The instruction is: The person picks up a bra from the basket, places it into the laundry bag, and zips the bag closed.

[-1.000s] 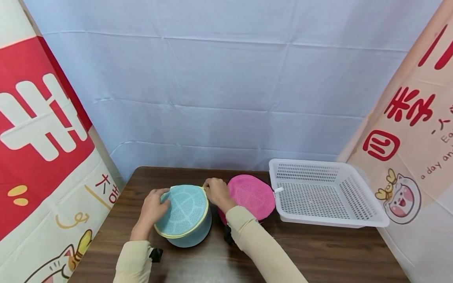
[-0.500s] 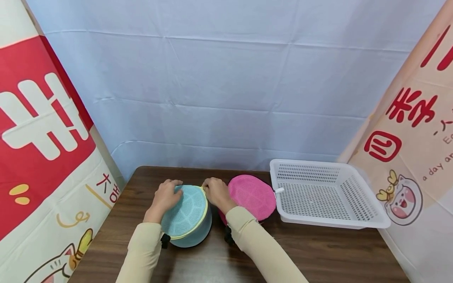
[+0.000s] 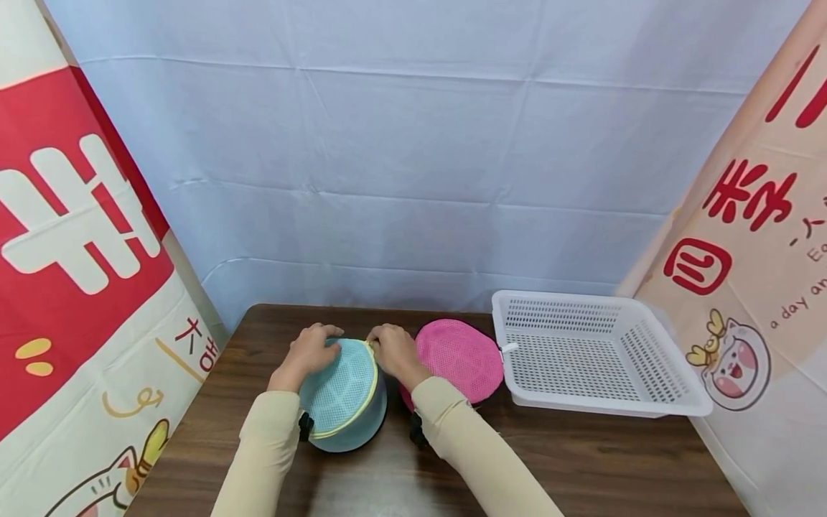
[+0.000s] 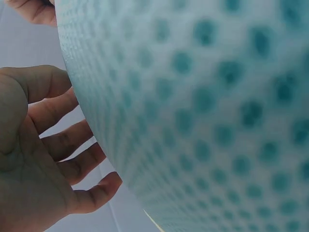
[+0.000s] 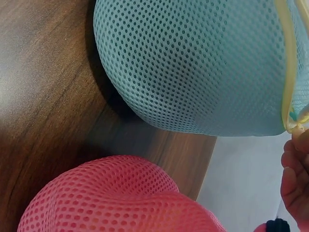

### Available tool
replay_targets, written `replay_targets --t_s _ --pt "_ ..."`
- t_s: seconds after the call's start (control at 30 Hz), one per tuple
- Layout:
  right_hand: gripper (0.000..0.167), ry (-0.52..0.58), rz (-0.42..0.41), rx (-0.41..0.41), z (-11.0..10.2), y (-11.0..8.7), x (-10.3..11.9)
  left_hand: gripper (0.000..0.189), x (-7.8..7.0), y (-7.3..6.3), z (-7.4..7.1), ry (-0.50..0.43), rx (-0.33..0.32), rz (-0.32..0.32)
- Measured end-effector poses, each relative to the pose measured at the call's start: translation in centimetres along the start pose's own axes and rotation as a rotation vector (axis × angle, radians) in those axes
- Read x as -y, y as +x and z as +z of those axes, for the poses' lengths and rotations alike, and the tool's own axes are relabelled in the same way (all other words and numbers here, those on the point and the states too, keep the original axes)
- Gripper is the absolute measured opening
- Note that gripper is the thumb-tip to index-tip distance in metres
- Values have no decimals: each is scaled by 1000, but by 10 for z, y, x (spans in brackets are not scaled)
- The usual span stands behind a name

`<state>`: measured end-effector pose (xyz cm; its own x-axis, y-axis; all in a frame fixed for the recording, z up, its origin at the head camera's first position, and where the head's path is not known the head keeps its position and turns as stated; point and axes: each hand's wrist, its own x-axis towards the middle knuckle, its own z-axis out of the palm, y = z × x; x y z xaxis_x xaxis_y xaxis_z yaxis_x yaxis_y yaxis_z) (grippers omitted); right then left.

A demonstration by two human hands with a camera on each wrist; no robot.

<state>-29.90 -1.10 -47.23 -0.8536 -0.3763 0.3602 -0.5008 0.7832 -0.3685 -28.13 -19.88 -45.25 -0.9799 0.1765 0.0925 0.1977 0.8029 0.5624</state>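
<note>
A light-blue mesh laundry bag (image 3: 342, 391) with yellow trim stands upright on the table, drum-shaped, its round lid facing up. My left hand (image 3: 312, 352) rests at the lid's far left edge, thumb over the mesh. In the left wrist view its spread, lightly bent fingers (image 4: 67, 140) touch the curved mesh. My right hand (image 3: 395, 352) pinches the yellow trim at the bag's far right edge; the right wrist view shows its fingertips at the corner where the trim ends. A pink mesh laundry bag (image 3: 459, 362) stands to the right, partly behind the right hand and forearm.
A white perforated plastic basket (image 3: 607, 408) stands on the right of the brown wooden table (image 3: 581, 459), right beside the pink bag's white zipper pull (image 3: 510, 347). A pale cloth (image 3: 413, 158) hangs behind the table, with printed cloths on both sides.
My left hand has moved right and away from me along the blue bag's lid, to its far edge. The right hand has kept its pinch, shifting only slightly left.
</note>
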Motion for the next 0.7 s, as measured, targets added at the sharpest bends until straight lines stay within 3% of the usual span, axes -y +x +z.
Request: replay_targets --t_s 0.47,0.6,0.7 --pt "10 9 -14 6 -3 0 3 25 -17 17 -2 36 189 -17" --pt "11 15 13 20 -4 0 6 9 -18 21 -2 94 196 8" --pt "11 28 26 20 -3 0 9 7 -18 22 -2 114 192 40"
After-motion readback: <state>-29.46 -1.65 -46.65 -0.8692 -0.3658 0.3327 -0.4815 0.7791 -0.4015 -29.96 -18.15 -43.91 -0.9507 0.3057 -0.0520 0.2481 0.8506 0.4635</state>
